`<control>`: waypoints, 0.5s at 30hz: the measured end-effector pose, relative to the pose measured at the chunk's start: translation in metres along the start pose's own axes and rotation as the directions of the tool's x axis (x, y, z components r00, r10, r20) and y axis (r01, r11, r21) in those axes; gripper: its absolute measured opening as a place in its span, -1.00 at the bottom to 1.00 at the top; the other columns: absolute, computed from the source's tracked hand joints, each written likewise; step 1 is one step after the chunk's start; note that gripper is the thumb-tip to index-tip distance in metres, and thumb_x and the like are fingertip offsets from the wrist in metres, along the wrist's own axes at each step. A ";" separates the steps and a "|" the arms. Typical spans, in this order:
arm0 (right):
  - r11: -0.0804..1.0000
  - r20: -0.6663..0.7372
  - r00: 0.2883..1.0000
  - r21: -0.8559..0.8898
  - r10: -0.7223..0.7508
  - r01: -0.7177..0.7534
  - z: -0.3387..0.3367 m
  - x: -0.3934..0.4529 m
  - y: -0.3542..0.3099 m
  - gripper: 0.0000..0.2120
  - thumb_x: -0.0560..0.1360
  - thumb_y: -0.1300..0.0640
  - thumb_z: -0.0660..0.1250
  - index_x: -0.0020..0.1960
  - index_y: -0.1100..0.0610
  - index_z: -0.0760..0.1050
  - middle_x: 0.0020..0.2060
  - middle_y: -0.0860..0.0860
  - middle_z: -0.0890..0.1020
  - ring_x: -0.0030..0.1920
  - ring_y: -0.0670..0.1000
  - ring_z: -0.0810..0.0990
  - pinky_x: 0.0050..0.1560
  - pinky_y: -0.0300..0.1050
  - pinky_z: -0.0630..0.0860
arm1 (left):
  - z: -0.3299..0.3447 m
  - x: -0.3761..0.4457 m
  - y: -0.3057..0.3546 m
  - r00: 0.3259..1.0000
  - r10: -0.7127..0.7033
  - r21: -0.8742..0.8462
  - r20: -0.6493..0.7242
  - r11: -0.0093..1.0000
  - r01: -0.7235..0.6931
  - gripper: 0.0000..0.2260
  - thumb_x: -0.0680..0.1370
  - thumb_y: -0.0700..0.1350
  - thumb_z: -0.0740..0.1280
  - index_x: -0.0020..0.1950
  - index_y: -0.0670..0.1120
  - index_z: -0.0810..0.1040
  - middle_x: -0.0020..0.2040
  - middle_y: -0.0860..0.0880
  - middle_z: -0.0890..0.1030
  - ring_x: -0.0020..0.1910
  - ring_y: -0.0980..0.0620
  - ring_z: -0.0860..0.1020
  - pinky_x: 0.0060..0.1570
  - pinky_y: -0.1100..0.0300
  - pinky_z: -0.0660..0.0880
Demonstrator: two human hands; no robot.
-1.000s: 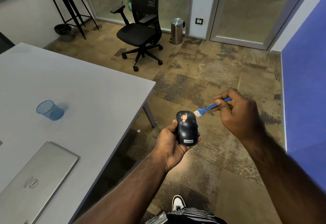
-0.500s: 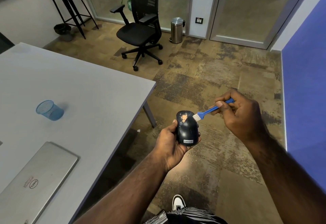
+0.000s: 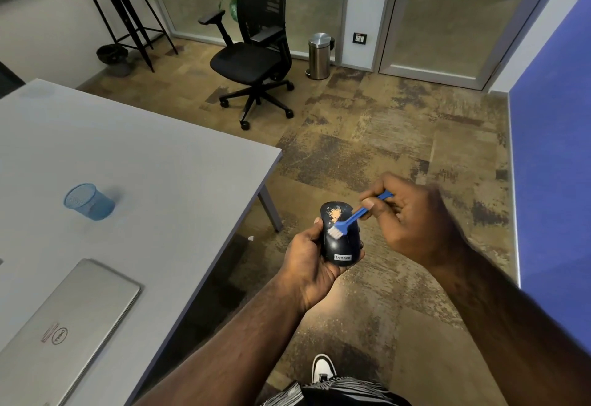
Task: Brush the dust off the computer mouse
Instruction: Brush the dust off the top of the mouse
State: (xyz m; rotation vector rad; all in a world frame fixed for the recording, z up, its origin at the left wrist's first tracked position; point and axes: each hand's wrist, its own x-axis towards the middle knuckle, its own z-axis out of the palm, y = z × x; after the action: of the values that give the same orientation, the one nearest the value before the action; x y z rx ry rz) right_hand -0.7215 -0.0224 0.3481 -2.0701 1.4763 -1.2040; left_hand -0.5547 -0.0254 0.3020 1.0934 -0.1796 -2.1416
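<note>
While my left hand point(image 3: 311, 256) cradles the mouse point(image 3: 339, 233) lengthwise, label end toward me, my right hand point(image 3: 412, 218) pinches the brush point(image 3: 356, 215), bristles touching the mouse. On the table point(image 3: 160, 162), the blue cup point(image 3: 88, 201) lies tipped, contents unclear.

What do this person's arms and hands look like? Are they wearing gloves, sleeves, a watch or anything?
Both arms are bare from the bottom of the picture down to the fingers: no sleeves, gloves, watch, rings or bands show on the left hand or the right hand. The right hand is slightly blurred, so small details there are unclear. Lower down, only a black-and-white striped garment and a black-and-white shoe show.
</note>
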 end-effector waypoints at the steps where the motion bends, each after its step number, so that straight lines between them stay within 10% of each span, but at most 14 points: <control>1: 1.000 0.028 0.999 -0.003 -0.018 0.018 0.001 -0.001 -0.004 -0.93 0.49 0.18 0.32 -0.07 0.04 0.54 -0.27 -0.17 0.63 -0.33 -0.26 0.58 -0.40 -0.43 0.43 | 0.000 0.000 -0.001 1.000 -0.002 0.000 0.006 1.000 0.002 -0.53 0.67 0.06 0.01 0.29 -0.26 0.48 0.22 -0.30 0.54 -0.03 -0.20 0.56 0.11 -0.09 0.49; 7: 0.991 0.103 0.995 -0.134 -0.013 0.026 0.006 0.000 -0.004 -0.93 0.50 0.18 0.31 -0.05 0.06 0.56 -0.27 -0.11 0.67 -0.43 -0.34 0.47 -0.45 -0.53 0.23 | -0.002 0.003 -0.002 1.000 -0.008 0.001 0.021 1.000 0.008 -0.57 0.67 0.06 0.03 0.20 -0.22 0.53 0.21 -0.27 0.57 -0.01 -0.20 0.58 0.22 -0.13 0.44; 15: 0.963 0.038 0.996 -0.259 0.084 -0.072 0.015 0.020 0.009 -0.91 0.55 0.17 0.30 0.02 0.03 0.54 -0.23 -0.01 0.70 -0.22 0.04 0.69 -0.35 -0.02 0.59 | 0.001 -0.001 -0.005 0.999 -0.040 -0.019 0.000 0.999 0.040 -0.55 0.67 0.04 0.05 0.37 -0.25 0.43 0.21 -0.30 0.54 -0.05 -0.23 0.56 0.07 -0.11 0.48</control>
State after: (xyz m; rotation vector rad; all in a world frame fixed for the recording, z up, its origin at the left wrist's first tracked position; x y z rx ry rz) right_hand -0.7132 -0.0463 0.3423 -2.1624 1.7540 -0.9685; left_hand -0.5574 -0.0216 0.3014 1.0954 -0.1380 -2.1737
